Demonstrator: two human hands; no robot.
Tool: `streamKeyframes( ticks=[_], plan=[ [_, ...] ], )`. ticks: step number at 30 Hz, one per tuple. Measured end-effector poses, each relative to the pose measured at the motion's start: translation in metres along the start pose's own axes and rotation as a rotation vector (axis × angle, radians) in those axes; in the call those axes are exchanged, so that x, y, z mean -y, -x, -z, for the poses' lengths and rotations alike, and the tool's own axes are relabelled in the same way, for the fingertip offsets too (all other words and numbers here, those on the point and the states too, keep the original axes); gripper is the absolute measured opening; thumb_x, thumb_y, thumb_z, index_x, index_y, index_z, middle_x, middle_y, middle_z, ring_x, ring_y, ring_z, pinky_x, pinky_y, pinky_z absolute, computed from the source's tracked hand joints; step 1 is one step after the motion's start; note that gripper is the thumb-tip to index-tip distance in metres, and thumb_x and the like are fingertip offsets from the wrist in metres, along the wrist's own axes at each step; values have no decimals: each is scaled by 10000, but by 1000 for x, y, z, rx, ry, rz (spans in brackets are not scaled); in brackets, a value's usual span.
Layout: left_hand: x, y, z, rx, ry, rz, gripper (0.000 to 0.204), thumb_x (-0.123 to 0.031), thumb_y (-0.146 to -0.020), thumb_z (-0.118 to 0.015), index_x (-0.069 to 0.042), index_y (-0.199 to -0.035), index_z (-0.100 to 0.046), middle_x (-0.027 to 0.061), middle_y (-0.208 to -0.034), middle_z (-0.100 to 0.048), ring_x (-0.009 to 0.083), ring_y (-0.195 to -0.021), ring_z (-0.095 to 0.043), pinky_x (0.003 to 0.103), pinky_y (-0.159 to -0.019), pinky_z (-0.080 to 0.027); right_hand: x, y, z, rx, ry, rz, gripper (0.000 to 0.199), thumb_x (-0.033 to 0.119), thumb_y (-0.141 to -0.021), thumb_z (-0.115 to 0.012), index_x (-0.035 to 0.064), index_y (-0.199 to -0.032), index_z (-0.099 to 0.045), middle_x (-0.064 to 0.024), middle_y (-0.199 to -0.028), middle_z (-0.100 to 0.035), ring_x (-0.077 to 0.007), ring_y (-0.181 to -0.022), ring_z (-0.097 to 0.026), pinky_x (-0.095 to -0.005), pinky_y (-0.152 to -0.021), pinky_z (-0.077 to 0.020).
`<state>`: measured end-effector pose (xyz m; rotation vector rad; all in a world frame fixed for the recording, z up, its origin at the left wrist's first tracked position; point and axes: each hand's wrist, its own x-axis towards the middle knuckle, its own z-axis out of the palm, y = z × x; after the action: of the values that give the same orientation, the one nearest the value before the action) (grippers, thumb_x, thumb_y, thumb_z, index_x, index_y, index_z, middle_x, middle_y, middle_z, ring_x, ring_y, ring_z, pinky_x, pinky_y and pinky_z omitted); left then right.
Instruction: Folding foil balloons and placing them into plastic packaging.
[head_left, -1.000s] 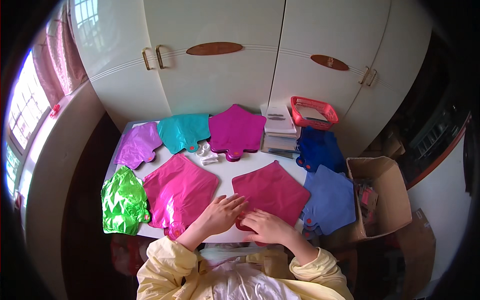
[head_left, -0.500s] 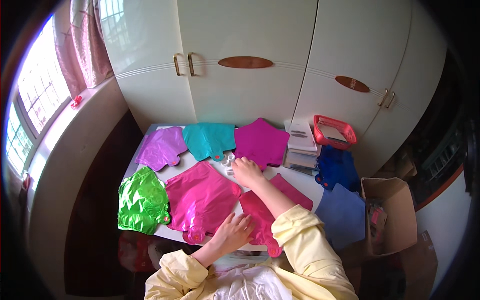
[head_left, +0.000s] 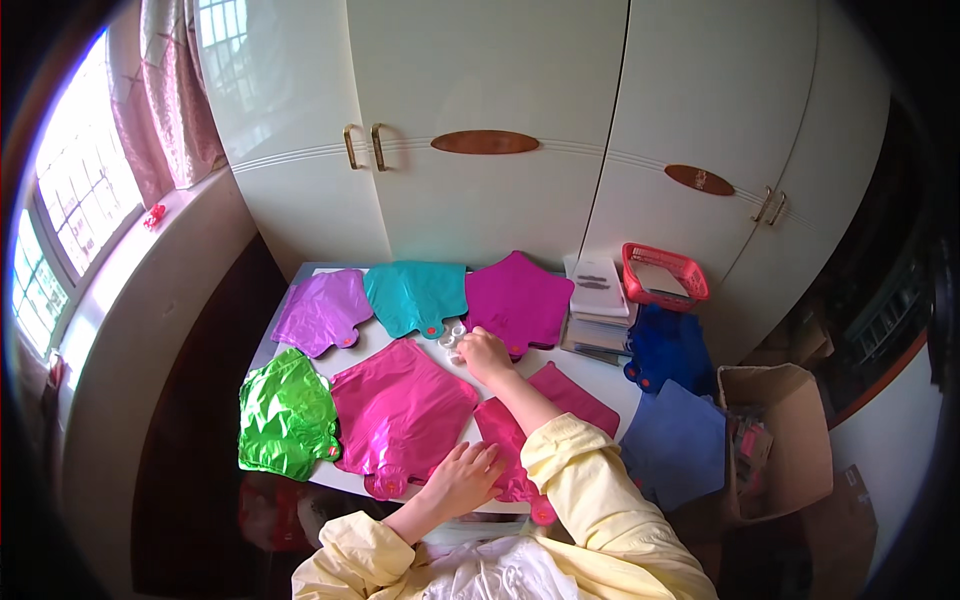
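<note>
My right hand (head_left: 484, 355) reaches to the middle of the table, its fingers curled down at a small cluster of white ring-shaped rolls (head_left: 455, 333). What its fingertips hold is hidden. My left hand (head_left: 462, 480) lies flat with fingers stretched out, at the near edge of a crimson foil piece (head_left: 510, 462). Beside it lies a large pink foil piece (head_left: 405, 405). Around the rolls are flat foil pieces in teal (head_left: 415, 298) and magenta (head_left: 520, 295), each with a rounded tab. My right forearm passes over the crimson one.
Purple (head_left: 320, 308) and green (head_left: 288, 415) foil pieces lie at the left of the white table. To the right are a stack of white packs (head_left: 598, 290), a red basket (head_left: 665, 275), dark blue foil (head_left: 672, 345), a light blue piece (head_left: 675, 445) and an open cardboard box (head_left: 800, 440). White cabinets (head_left: 480, 200) stand behind.
The whole view has shifted slightly, with the table lower in it. My right hand stays at the white rolls, its fingers now lower among them. My left hand stays at the crimson foil.
</note>
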<state>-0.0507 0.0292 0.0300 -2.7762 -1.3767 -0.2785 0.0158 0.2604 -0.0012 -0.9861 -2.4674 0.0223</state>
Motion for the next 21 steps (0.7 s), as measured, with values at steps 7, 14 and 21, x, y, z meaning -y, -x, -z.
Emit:
streamKeyframes(
  ticks=[7, 14, 21],
  plan=[
    [-7, -6, 0, 9, 22, 8, 467, -359, -843, -610, -44, -1183, -556, 121, -1331, -475, 261, -1220, -454, 414, -997, -367, -7, 11, 22, 22, -176, -112, 218, 222, -779, -682, 66, -929, -667, -102, -980, -642, -275, -924, -612, -390, -803, -505],
    [-2, 7, 11, -3, 83, 53, 500, -366, -852, -605, -31, -1220, -548, 139, -1362, -451, 266, -1284, -404, 441, -1034, -331, 12, 102, 171, 66, -303, -44, 308, 219, -796, -677, 5, -1014, -642, -161, -1015, -635, -328, -927, -620, -394, -822, -497],
    [-20, -33, 65, -115, 66, -62, 487, -329, -812, -651, -39, -1195, -572, 139, -1323, -489, 304, -1292, -395, 453, -1056, -319, -18, 254, 212, 253, 255, -722, 372, 324, -790, -689, 20, -1000, -641, -141, -1014, -642, -320, -942, -615, -392, -820, -502]
  ],
)
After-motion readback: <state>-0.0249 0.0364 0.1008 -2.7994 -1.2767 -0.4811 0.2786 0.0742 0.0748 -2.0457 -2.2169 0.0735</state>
